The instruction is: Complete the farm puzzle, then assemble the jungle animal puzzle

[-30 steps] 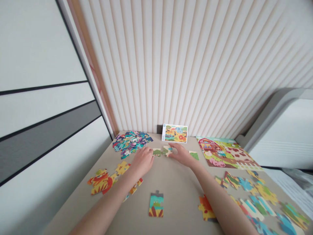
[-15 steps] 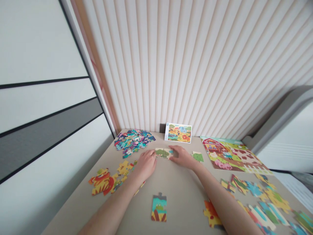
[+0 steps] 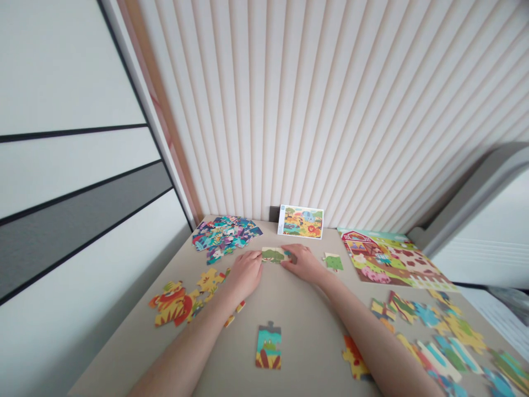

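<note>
Between my two hands lies a short strip of joined puzzle pieces (image 3: pixel 273 255) showing a green tree on cream. My left hand (image 3: pixel 247 271) is at its left end, fingers together and touching the edge. The thumb and fingers of my right hand (image 3: pixel 303 262) close on the strip's right end, partly covering it. A green-tree piece (image 3: pixel 333 262) lies apart, to the right of my right hand. Behind the strip stands a picture card (image 3: pixel 301 222) with a lion and an elephant. Nearer the front is a frog piece (image 3: pixel 268 347).
Purple and teal pieces (image 3: pixel 227 236) are heaped at the back left, with tiger pieces (image 3: pixel 171 304) in front. A farm puzzle (image 3: pixel 392 259) lies at the back right. More loose pieces (image 3: pixel 463 333) spread over the right front, partly under my right forearm.
My right hand has moved slightly left, and the right end of the strip now sits closer to its left part. My left hand has hardly moved. The view has shifted slightly.
</note>
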`<state>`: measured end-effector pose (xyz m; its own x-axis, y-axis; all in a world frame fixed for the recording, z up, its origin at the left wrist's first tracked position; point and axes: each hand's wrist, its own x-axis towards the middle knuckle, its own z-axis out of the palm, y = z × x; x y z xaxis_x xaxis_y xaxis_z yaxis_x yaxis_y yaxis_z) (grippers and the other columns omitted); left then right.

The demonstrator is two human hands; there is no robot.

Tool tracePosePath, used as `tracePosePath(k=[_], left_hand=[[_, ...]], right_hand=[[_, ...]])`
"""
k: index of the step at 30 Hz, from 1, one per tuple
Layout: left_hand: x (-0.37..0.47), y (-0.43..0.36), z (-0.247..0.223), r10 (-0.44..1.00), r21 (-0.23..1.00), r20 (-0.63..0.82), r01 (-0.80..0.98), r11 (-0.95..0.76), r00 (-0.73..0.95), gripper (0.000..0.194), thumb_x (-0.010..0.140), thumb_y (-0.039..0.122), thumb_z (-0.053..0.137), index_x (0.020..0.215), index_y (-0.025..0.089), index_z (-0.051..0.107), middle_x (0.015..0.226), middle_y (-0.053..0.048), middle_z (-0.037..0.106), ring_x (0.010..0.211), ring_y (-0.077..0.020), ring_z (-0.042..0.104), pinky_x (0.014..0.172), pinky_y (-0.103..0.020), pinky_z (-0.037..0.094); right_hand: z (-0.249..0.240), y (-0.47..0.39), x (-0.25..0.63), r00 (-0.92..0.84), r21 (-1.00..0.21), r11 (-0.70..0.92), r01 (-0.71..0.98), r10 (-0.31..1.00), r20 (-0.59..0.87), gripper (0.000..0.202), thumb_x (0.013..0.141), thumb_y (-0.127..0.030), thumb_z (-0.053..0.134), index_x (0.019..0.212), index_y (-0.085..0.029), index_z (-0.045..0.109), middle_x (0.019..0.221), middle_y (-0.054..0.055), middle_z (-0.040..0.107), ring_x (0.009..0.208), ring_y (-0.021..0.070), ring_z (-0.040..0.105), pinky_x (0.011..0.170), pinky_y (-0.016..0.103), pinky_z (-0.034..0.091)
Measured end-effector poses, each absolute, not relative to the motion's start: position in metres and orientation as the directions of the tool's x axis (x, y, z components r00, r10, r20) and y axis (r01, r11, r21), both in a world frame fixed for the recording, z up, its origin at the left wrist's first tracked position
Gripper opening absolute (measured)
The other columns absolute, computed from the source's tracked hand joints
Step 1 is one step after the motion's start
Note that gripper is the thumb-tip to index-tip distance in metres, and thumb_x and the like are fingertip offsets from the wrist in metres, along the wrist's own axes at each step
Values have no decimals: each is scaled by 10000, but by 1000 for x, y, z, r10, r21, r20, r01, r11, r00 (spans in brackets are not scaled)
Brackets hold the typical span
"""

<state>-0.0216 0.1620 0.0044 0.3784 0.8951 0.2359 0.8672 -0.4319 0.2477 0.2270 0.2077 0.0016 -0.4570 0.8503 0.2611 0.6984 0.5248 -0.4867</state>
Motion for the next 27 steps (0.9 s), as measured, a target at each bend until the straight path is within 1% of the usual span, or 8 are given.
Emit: tracePosePath(k=[5, 11, 17, 19, 24, 27], left_hand=[[-21, 161, 5, 896, 247, 235, 868, -431, 377, 367, 998, 138, 454, 1295, 163, 668, 1340, -135, 680, 1261, -251, 607, 1112, -401, 442], [-21, 161, 5, 895, 243, 237, 869, -432, 378, 351, 1005, 143, 452, 1278, 165, 671, 1314, -129, 688, 1246, -253, 611, 1097, -399, 442], [-20, 161, 4, 896, 238, 239, 873, -427, 373, 374, 1000, 136, 447, 1305, 180, 659, 1325, -120, 684, 1254, -252, 602, 1080, -396, 444], [-20, 161, 4, 897, 234, 238, 874, -426, 373, 379, 999, 132, 447, 1312, 172, 656, 1325, -129, 683, 1251, -254, 602, 1076, -399, 443], [-19, 160, 4, 897, 219, 235, 879, -424, 375, 390, 1008, 127, 415, 1308, 156, 661, 1333, -138, 679, 1256, -260, 596, 1083, -410, 434], [-19, 160, 5, 899, 210, 227, 882, -422, 376, 389, 1006, 130, 417, 1300, 157, 670, 1341, -139, 677, 1258, -266, 591, 1090, -419, 430]], right_hand=[[6, 204, 222, -444, -448, 513, 733, 859, 257, 436, 878, -386, 714, 1297, -270, 690, 1340, 82, 716, 1275, 310, 619, 1113, 473, 424], [10, 202, 220, -440, -416, 504, 757, 864, 245, 474, 854, -323, 686, 1326, -274, 677, 1357, 75, 711, 1276, 309, 616, 1114, 449, 417], [11, 202, 220, -441, -393, 504, 769, 864, 243, 448, 813, -278, 687, 1261, -273, 710, 1335, 69, 721, 1259, 307, 625, 1115, 438, 405], [11, 201, 220, -437, -391, 501, 772, 865, 247, 445, 819, -302, 701, 1264, -274, 706, 1335, 72, 720, 1266, 308, 621, 1115, 441, 401], [8, 201, 218, -399, -404, 477, 781, 878, 265, 466, 895, -437, 692, 1330, -273, 661, 1348, 93, 708, 1303, 313, 596, 1114, 470, 405], [3, 204, 218, -383, -415, 466, 782, 883, 270, 489, 897, -438, 700, 1357, -281, 644, 1363, 95, 698, 1315, 311, 587, 1112, 480, 411]])
